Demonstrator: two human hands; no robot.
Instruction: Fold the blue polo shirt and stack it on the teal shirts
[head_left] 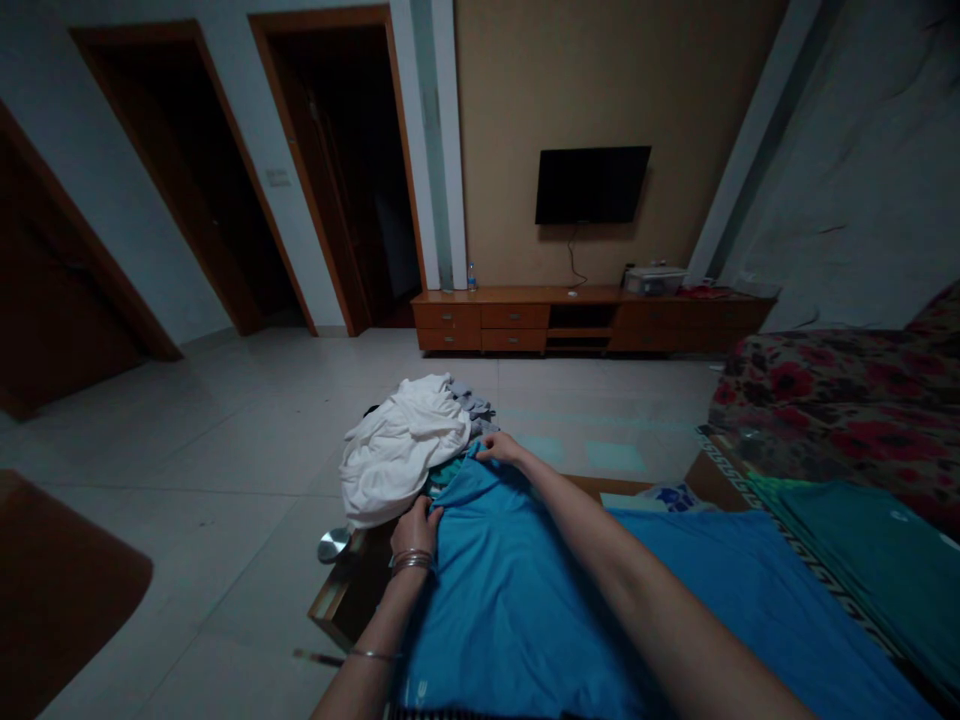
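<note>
— While both arms reach out, what do the hands hold?
— The left hand [415, 527] pinches the blue shirt [525, 600] edge. The right hand [499, 447] grips its far corner. It lies spread on the table [352, 600], beside white clothes [401, 445].

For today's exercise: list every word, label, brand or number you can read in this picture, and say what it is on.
None can be read.
Blue shirt, held by the left hand and right hand: small pale mark near its hem, too blurred to read.
Bottle on the cabinet: label too small.
TV: dark.
</note>
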